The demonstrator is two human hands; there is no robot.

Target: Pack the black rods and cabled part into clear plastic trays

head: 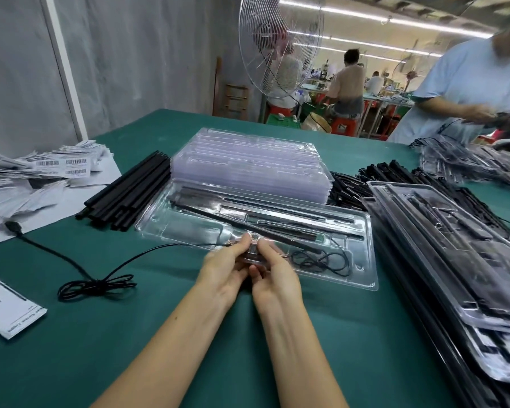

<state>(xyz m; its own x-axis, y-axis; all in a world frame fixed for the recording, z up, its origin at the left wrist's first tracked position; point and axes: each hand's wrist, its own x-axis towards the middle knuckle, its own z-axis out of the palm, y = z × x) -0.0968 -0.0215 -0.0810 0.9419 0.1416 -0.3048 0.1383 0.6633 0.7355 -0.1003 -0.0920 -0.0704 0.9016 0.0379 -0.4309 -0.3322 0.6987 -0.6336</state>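
Fingers (244,242) of the left hand (221,272) and the right hand (274,279) are closed in a pinch on the small body of the cabled part (251,256). They hold it at frame centre over the near rim of the open clear tray (365,279), probably to press it into its pocket. Its cable (80,269) trails to a loose coil at lower left, not yet tucked in. One black rod (248,226) lies slantwise across the tray, seemingly unseated. The rod pile (127,195) sits just left of the tray, handy for the next fill.

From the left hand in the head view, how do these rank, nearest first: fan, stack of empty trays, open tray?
1. Open tray, at the left hand.
2. Stack of empty trays, behind it.
3. Fan, beyond the table.
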